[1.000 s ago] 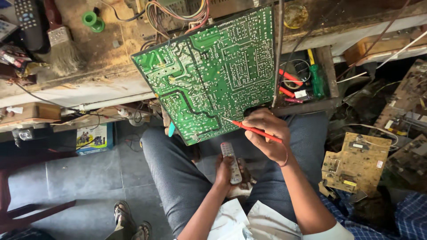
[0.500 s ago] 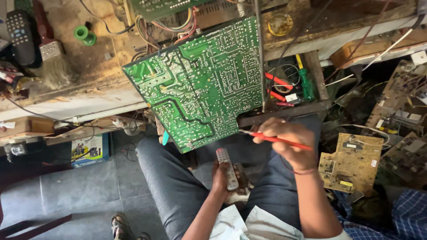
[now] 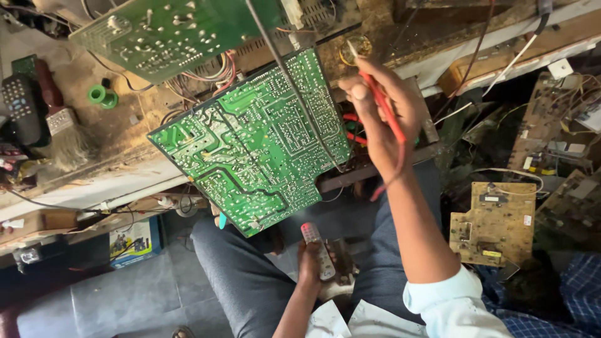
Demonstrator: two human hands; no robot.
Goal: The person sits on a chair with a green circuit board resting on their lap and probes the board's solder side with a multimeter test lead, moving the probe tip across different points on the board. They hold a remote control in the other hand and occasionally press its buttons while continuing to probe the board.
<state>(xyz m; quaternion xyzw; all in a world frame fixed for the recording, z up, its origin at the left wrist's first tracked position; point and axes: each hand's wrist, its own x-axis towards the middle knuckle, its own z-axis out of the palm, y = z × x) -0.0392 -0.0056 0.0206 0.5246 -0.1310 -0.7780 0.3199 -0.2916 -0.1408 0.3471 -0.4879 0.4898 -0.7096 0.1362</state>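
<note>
A large green circuit board (image 3: 253,144) leans tilted against the workbench edge (image 3: 94,188), its lower corner over the person's lap. The right hand (image 3: 382,116) is raised just right of the board's upper corner, fingers pinched around a red probe (image 3: 383,112) whose tip points up toward a small round tin (image 3: 355,49) on the bench. Below the board, the left hand (image 3: 313,266) is curled around a small grey remote (image 3: 318,250), resting in the lap. A second green board (image 3: 169,31) lies above, a brush (image 3: 59,119) and green tape roll (image 3: 97,95) to the left, and a tan board (image 3: 494,222) lies on the right.
</note>
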